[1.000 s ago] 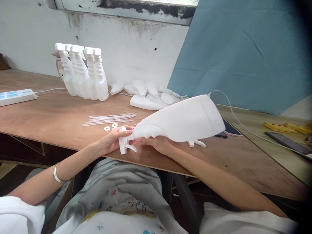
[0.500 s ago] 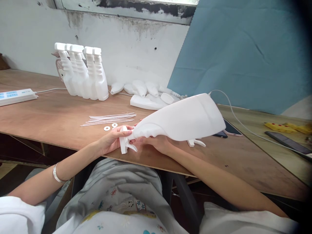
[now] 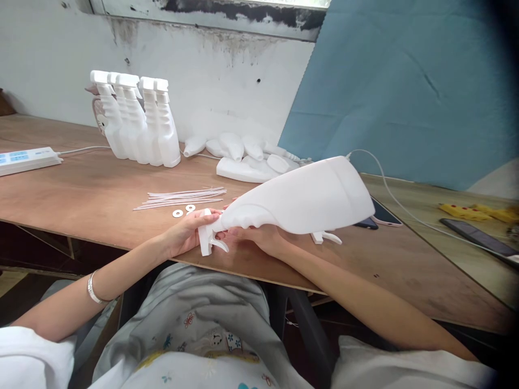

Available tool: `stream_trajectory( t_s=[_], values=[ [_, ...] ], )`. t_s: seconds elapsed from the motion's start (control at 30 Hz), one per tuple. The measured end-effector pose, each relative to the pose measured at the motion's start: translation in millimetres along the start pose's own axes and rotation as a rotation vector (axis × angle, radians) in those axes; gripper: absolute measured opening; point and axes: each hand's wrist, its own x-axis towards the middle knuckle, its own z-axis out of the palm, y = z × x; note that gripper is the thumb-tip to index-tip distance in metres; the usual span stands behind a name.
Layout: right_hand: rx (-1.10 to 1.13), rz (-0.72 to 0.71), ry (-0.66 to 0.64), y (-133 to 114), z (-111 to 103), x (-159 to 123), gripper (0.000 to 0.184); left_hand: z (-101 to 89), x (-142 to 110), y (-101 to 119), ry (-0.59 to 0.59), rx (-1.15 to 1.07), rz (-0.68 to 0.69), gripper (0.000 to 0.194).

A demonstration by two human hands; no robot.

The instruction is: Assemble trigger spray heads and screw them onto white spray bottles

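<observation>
A white spray bottle lies tilted across the front of the table, its base raised to the right. My left hand is closed on the white trigger sprayer head at the bottle's neck. Beneath the neck, my right hand is closed around the bottle, its fingers partly hidden behind it. The sprayer head sits at the mouth of the bottle; whether it is fully seated I cannot tell. Left of the bottle are thin white tubes and small white washers. Another trigger sprayer head lies under the bottle's right part.
Several assembled spray bottles stand at the back left. Behind the held bottle lies a pile of white bottles. A power strip is at far left. Phones and a white cable lie to the right.
</observation>
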Motion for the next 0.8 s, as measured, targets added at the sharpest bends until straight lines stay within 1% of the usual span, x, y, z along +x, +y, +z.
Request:
stream_trajectory(
  t_s=[0.1, 0.17, 0.27, 0.4, 0.5, 0.57, 0.67, 0.8],
  values=[
    [0.036, 0.031, -0.028, -1.6, 1.3, 0.1, 0.011, -2.5, -0.8, -1.5, -0.023, 0.014, 0.044, 0.027],
    [0.036, 0.044, -0.028, -1.5, 1.9, 0.2, 0.01, -1.8, -0.8, -2.5, -0.034, 0.01, 0.055, 0.025],
    [0.016, 0.047, -0.038, -0.9, 2.2, 0.3, 0.008, 0.5, 0.0, -3.2, -0.036, -0.006, 0.032, 0.027],
    [-0.016, -0.002, -0.108, -2.9, 2.6, 0.2, 0.01, -0.2, 1.3, -2.5, 0.004, -0.009, 0.012, 0.025],
    [-0.021, 0.009, -0.115, -3.6, 1.4, -0.4, 0.007, -2.2, 1.2, -1.4, -0.02, -0.028, 0.002, 0.027],
    [-0.014, 0.035, -0.106, -2.3, -0.5, -1.2, 0.012, -2.6, 0.7, -1.3, -0.052, -0.024, -0.004, 0.028],
    [-0.014, 0.072, -0.133, -0.2, -2.9, -2.2, 0.016, -1.8, 0.0, -2.9, -0.096, 0.001, 0.005, 0.027],
    [-0.034, 0.089, -0.193, -4.4, -1.1, -3.7, 0.015, 1.3, -2.9, -5.5, -0.091, 0.039, 0.034, 0.025]
  ],
)
